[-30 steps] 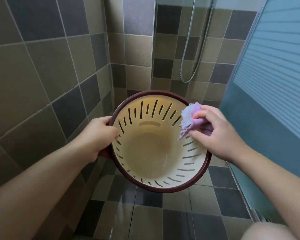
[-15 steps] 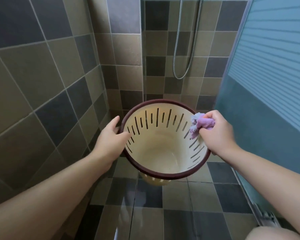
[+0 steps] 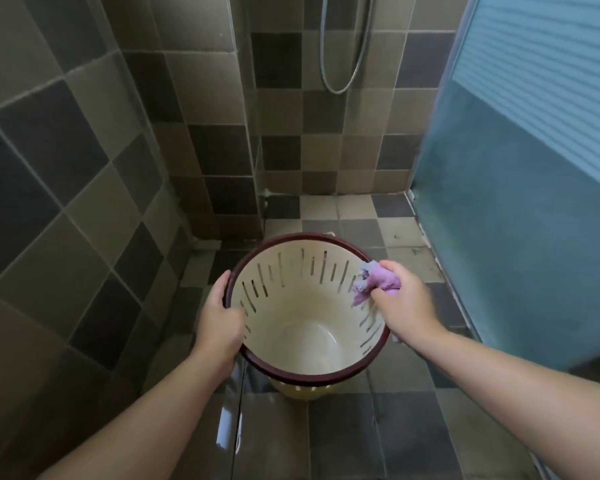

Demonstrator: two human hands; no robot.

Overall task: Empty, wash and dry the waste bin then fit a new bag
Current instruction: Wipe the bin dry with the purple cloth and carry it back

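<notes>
- dim, soft daylight comes through the ribbed door (image 3: pixel 548 81) on the right.
- dark vignette in the top left corner.
- wet floor (image 3: pixel 343 441) carries a pale glare streak near the bottom centre.
- wide-angle lens bends wall tile lines at the edges.
- slight overall softness; right hand (image 3: pixel 404 303) faintly blurred.

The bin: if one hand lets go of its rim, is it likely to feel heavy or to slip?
Probably light: the bin is empty, thin, slotted plastic. It could slip, since the left hand grips only the smooth rim. The right hand holds the cloth.
</notes>
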